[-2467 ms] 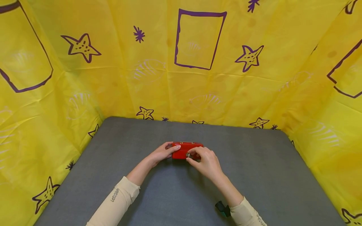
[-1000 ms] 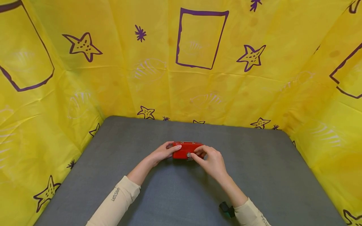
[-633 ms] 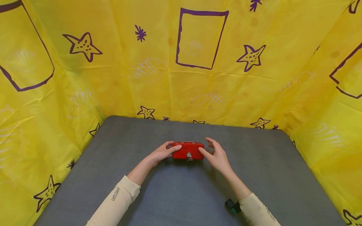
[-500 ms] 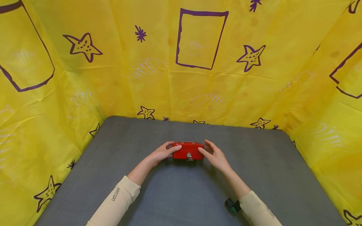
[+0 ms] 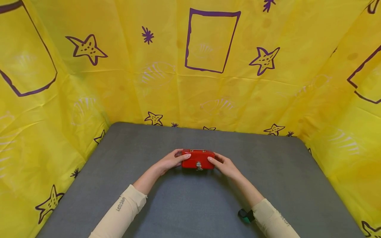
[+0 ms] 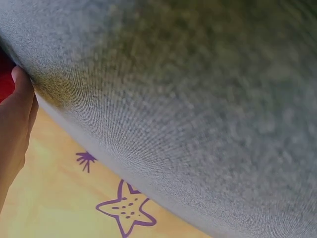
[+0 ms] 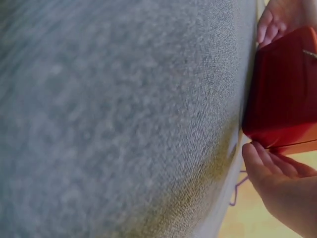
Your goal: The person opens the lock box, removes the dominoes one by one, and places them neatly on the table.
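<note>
Red box (image 5: 196, 158), gripped from both ends: left hand (image 5: 169, 162) one side, right hand (image 5: 227, 166) opposite, handle (image 5: 197, 150) on top!

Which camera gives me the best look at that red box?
The head view: the red box shows nearly whole between the left hand and right hand, with its top handle and silver front piece. The right wrist view crops it at the right edge; the left wrist view shows only a red patch.

Box (image 5: 191, 162) on table (image 5: 190, 208), between left grip (image 5: 169, 162) and right grip (image 5: 227, 167); cloth (image 5: 166, 96) behind table.
</note>
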Motion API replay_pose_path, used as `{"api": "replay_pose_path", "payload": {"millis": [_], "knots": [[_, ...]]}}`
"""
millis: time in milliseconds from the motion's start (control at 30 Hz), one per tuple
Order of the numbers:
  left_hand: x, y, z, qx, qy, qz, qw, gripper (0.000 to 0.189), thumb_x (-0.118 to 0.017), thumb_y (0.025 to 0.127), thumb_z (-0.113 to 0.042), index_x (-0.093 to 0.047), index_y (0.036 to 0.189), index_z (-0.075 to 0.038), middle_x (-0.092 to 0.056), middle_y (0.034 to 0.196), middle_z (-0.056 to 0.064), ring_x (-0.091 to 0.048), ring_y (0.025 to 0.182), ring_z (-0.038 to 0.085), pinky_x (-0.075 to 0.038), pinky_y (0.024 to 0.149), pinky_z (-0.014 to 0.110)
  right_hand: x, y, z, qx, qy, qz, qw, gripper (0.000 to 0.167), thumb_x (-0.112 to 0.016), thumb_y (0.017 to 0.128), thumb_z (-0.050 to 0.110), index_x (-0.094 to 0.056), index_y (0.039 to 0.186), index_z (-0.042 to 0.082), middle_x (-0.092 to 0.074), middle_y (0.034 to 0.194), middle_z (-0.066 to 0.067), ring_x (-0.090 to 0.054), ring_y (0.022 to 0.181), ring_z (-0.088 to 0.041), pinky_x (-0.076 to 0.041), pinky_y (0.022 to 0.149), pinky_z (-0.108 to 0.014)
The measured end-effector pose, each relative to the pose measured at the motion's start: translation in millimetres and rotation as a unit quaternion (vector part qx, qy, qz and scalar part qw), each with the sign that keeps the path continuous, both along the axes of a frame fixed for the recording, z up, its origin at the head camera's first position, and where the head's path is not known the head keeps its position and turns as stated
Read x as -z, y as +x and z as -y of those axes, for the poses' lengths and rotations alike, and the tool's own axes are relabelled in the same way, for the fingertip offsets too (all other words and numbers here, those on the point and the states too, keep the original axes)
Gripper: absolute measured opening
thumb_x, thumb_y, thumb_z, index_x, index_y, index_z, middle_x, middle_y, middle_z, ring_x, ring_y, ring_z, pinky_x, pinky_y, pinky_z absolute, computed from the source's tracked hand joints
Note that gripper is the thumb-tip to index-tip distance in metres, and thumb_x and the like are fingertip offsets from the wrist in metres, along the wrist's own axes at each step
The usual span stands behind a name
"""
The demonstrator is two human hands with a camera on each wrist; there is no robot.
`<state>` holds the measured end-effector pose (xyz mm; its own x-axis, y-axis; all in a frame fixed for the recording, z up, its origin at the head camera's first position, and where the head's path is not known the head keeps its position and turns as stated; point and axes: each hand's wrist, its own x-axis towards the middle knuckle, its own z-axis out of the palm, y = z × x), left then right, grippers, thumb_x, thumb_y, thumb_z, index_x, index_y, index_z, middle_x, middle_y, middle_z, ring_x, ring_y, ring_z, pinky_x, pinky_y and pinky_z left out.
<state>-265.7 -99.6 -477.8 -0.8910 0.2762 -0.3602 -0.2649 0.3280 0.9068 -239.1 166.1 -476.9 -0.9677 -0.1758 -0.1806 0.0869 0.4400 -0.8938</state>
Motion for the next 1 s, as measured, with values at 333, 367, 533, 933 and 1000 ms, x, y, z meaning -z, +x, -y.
{"api": "replay_pose_path", "payload": {"millis": [333, 367, 533, 933, 1000], "knots": [[-1.1, -1.2, 4.5, 0.026, -0.015, 0.001, 0.9995, 0.086, -0.073, 0.082, -0.051, -0.038, 0.147, -0.008, -0.045, 0.143, 0.015, -0.047, 0.124, 0.030, -0.047, 0.098, 0.043, 3.0, 3.9, -6, -0.021, -0.030, 0.010, 0.9993, 0.069, -0.062, 0.095, 0.037, -0.037, 0.148, 0.000, -0.049, 0.141, -0.020, -0.050, 0.125, -0.035, -0.044, 0.101, -0.050], [-1.0, -1.2, 4.8, 0.027, -0.018, 0.000, 0.9995, 0.086, -0.073, 0.082, -0.051, -0.038, 0.147, -0.008, -0.045, 0.144, 0.014, -0.046, 0.125, 0.030, -0.047, 0.098, 0.043, 3.0, 4.0, -7, -0.025, -0.030, 0.010, 0.9992, 0.069, -0.062, 0.095, 0.037, -0.037, 0.148, 0.001, -0.049, 0.142, -0.020, -0.049, 0.125, -0.034, -0.044, 0.101, -0.050], [0.8, 0.5, 6.4, 0.035, -0.039, -0.019, 0.9984, 0.088, -0.073, 0.081, -0.053, -0.037, 0.147, -0.009, -0.047, 0.143, 0.013, -0.046, 0.126, 0.030, -0.044, 0.100, 0.047, 4.1, 4.4, -9, -0.032, -0.029, 0.019, 0.9989, 0.072, -0.065, 0.092, 0.041, -0.038, 0.149, 0.006, -0.049, 0.143, -0.015, -0.049, 0.127, -0.031, -0.042, 0.103, -0.050], [3.5, 3.9, 11.4, 0.070, -0.046, -0.051, 0.9952, 0.089, -0.079, 0.078, -0.047, -0.036, 0.146, -0.010, -0.049, 0.141, 0.010, -0.046, 0.129, 0.028, -0.038, 0.106, 0.051, 4.1, 12.0, -13, -0.081, -0.032, 0.016, 0.9960, 0.077, -0.068, 0.092, 0.037, -0.031, 0.152, 0.006, -0.039, 0.151, -0.016, -0.046, 0.132, -0.033, -0.041, 0.104, -0.046], [3.9, 4.6, 12.3, 0.078, -0.056, -0.059, 0.9936, 0.091, -0.081, 0.076, -0.046, -0.036, 0.146, -0.010, -0.049, 0.142, 0.010, -0.046, 0.129, 0.028, -0.038, 0.106, 0.051, 5.1, 13.3, -14, -0.091, -0.027, 0.015, 0.9954, 0.079, -0.068, 0.091, 0.037, -0.029, 0.153, 0.007, -0.039, 0.151, -0.015, -0.047, 0.132, -0.032, -0.042, 0.103, -0.046]]}}
